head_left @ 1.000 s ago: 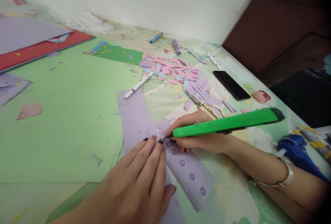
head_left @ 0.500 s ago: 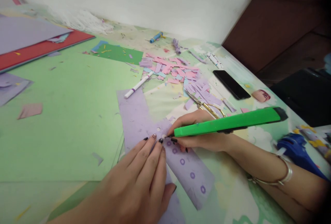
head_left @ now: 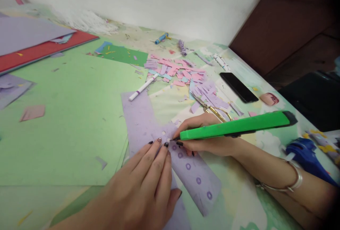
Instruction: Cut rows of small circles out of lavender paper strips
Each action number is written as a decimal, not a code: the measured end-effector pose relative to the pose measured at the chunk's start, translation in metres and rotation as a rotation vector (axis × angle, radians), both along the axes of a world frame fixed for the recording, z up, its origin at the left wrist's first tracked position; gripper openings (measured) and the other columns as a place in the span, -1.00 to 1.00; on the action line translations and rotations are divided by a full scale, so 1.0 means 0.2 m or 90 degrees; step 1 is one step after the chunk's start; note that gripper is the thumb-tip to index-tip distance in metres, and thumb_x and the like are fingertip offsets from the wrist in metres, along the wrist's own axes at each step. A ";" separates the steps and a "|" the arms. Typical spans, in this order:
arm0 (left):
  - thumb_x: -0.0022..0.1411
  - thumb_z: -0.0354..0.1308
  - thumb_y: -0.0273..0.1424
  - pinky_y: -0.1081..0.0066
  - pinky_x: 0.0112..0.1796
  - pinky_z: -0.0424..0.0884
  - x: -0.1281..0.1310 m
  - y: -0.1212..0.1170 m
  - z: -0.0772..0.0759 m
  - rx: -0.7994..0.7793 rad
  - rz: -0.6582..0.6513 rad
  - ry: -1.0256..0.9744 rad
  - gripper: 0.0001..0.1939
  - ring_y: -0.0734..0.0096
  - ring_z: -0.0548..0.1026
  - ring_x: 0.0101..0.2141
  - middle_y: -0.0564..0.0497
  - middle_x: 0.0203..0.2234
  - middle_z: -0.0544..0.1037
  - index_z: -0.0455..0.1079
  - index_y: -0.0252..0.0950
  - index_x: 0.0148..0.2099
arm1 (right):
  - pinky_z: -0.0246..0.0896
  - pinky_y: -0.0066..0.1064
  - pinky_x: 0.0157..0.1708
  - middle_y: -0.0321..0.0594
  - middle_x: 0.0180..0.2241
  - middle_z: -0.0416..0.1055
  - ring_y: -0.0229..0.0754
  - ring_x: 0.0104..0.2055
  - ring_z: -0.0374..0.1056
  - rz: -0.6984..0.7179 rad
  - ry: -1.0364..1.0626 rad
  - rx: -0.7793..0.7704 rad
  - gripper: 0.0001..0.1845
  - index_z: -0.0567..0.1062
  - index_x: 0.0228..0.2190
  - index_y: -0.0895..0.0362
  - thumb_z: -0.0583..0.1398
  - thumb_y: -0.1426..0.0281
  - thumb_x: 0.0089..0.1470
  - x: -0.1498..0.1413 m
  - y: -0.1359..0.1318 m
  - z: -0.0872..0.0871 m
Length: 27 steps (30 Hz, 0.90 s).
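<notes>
My right hand (head_left: 205,138) is closed round a long bright green utility knife (head_left: 236,125), its tip touching a lilac paper strip (head_left: 159,141) that carries small purple rings. My left hand (head_left: 145,184) lies flat on that strip, fingers stretched out and close together, fingertips right beside the knife tip. A silver bangle (head_left: 289,184) sits on my right wrist. The strip rests on a large light green sheet (head_left: 66,116).
Gold-handled scissors (head_left: 212,109) lie just behind my right hand. Several pink, blue and lilac paper scraps (head_left: 180,72), a white marker (head_left: 142,88), a black phone (head_left: 238,87), a blue tool (head_left: 305,152) and red and lilac sheets (head_left: 39,42) lie around. A dark wooden cabinet (head_left: 287,28) stands at the right.
Almost nothing: both hands stay where they were on the strip, and the knife's tip holds at the same spot. The view has shifted very slightly.
</notes>
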State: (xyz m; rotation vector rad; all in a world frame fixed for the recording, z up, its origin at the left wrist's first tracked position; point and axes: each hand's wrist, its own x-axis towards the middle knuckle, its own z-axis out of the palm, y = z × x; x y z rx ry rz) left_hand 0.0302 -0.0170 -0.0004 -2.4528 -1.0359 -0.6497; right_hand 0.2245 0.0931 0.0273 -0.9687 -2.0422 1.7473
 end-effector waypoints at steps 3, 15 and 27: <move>0.26 0.03 -0.39 0.16 -0.12 0.51 0.00 0.01 0.01 0.006 -0.006 0.006 -0.67 0.04 0.55 -0.14 -0.30 -0.20 0.60 0.47 -0.58 -0.12 | 0.35 -0.59 -0.55 -0.33 -0.58 0.44 -0.34 -0.54 0.40 -0.023 0.003 -0.009 -0.86 0.54 -0.32 0.22 0.23 0.51 0.01 -0.01 0.00 0.02; 0.26 0.03 -0.38 0.00 -0.06 0.47 0.00 -0.01 -0.01 -0.039 0.004 -0.035 -0.66 -0.11 0.50 -0.06 -0.31 -0.16 0.58 0.49 -0.55 -0.12 | 0.33 -0.60 -0.57 -0.33 -0.58 0.44 -0.35 -0.55 0.39 -0.022 0.020 -0.002 -0.87 0.52 -0.31 0.21 0.23 0.46 0.02 -0.01 -0.01 0.00; 0.26 0.02 -0.41 0.04 -0.11 0.50 0.01 0.02 0.00 -0.049 -0.009 -0.029 -0.68 -0.07 0.53 -0.11 -0.31 -0.17 0.59 0.50 -0.54 -0.12 | 0.33 -0.58 -0.60 -0.35 -0.63 0.42 -0.33 -0.59 0.38 -0.075 -0.002 0.017 -0.88 0.50 -0.35 0.19 0.21 0.53 -0.02 -0.02 -0.02 0.03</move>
